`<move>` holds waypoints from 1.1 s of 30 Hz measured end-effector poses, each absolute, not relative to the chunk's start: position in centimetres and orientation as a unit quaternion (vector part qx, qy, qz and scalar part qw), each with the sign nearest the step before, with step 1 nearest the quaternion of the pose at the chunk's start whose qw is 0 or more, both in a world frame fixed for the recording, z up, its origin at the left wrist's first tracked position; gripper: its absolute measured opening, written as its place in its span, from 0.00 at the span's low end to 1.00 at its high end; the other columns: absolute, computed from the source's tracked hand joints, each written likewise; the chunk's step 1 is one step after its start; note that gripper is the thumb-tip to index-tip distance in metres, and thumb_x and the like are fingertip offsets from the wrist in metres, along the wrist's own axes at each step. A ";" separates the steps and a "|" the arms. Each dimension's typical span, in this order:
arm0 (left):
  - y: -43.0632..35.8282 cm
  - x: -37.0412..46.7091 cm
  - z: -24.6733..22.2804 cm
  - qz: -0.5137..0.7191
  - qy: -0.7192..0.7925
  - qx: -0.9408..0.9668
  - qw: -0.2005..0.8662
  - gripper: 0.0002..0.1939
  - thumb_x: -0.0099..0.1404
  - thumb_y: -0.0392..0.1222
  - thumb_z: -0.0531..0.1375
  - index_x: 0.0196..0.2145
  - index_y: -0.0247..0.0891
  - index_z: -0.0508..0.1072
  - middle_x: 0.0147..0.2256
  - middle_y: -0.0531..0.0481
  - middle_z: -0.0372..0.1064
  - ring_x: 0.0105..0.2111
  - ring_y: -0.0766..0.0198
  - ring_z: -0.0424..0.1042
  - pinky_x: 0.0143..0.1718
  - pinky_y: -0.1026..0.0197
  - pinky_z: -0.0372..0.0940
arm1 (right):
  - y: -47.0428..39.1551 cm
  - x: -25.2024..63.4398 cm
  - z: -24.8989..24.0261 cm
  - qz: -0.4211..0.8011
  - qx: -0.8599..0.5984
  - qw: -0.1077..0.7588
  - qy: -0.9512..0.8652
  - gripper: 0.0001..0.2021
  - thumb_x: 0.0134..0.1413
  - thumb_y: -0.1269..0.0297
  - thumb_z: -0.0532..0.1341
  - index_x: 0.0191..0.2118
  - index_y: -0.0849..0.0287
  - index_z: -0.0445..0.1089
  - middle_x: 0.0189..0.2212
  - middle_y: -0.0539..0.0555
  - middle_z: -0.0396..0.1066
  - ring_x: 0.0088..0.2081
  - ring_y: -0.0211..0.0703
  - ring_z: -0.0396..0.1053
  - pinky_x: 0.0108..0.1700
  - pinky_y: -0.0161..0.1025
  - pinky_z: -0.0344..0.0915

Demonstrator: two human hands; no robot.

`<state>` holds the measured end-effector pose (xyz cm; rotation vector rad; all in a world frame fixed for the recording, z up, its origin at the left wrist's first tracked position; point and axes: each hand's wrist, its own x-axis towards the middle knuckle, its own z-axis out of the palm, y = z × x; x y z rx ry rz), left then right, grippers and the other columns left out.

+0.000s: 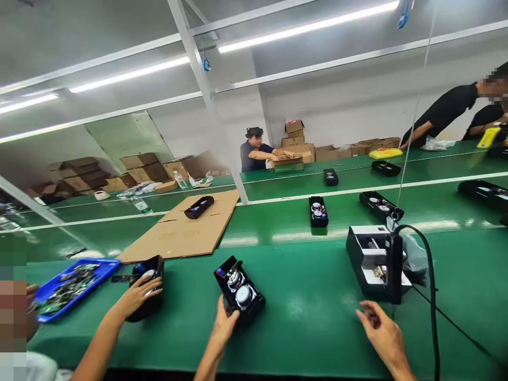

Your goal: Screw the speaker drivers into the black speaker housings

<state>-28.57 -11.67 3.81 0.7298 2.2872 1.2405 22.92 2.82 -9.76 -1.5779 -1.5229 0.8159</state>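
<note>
My left hand [223, 325] grips the near left edge of a black speaker box [256, 302], thumb against its side. Its open face shows two round white-and-silver speakers, and a small board with a blue and red part lies at the far end. The box rests tilted on the green table. Off to the right, my right hand [381, 334] hovers over the table with fingers curled but apart, and I see nothing in it. Just beyond it are a dark electric screwdriver [393, 267] on a thick black cable and a black-and-white parts box [357, 259].
At left, a co-worker's hand [138, 296] rests on another black box [156, 304] beside a blue tray [113, 269] of circuit boards. Ahead lies a cardboard sheet [186, 233]. More speaker boxes [318, 211] stand along the green line. Other people are farther back.
</note>
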 end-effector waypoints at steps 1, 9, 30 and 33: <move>-11.9 -28.8 4.3 0.455 0.822 0.267 0.216 0.33 0.61 0.59 0.71 0.60 0.44 0.74 0.51 0.40 0.81 0.53 0.45 0.81 0.53 0.40 0.78 | 2.1 21.2 -9.4 0.343 -0.579 0.405 -0.619 0.27 0.55 0.39 0.62 0.50 0.55 0.77 0.35 0.57 0.81 0.34 0.56 0.80 0.40 0.50 0.77; -11.9 -33.6 5.9 0.511 0.781 0.284 0.222 0.31 0.71 0.73 0.42 0.52 0.53 0.70 0.45 0.45 0.82 0.64 0.36 0.73 0.56 0.26 0.71 | -3.2 7.7 -8.1 0.330 -0.424 0.367 -0.759 0.55 0.51 0.60 0.72 0.79 0.53 0.45 0.78 0.70 0.43 0.76 0.75 0.50 0.72 0.71 0.58; -9.4 -12.9 -8.3 0.443 0.680 0.537 0.230 0.26 0.72 0.62 0.58 0.62 0.54 0.76 0.71 0.48 0.62 0.71 0.42 0.63 0.71 0.36 0.61 | 5.9 17.8 5.1 0.361 -0.431 0.319 -0.763 0.09 0.62 0.69 0.65 0.43 0.58 0.84 0.42 0.56 0.84 0.44 0.49 0.79 0.51 0.44 0.75; -9.3 -12.7 -8.6 0.458 0.666 0.547 0.219 0.25 0.73 0.60 0.58 0.62 0.53 0.76 0.71 0.48 0.62 0.71 0.43 0.63 0.71 0.36 0.62 | 6.5 14.2 5.6 0.361 -0.470 0.282 -0.754 0.10 0.64 0.60 0.69 0.32 0.57 0.83 0.29 0.51 0.81 0.31 0.42 0.75 0.35 0.37 0.67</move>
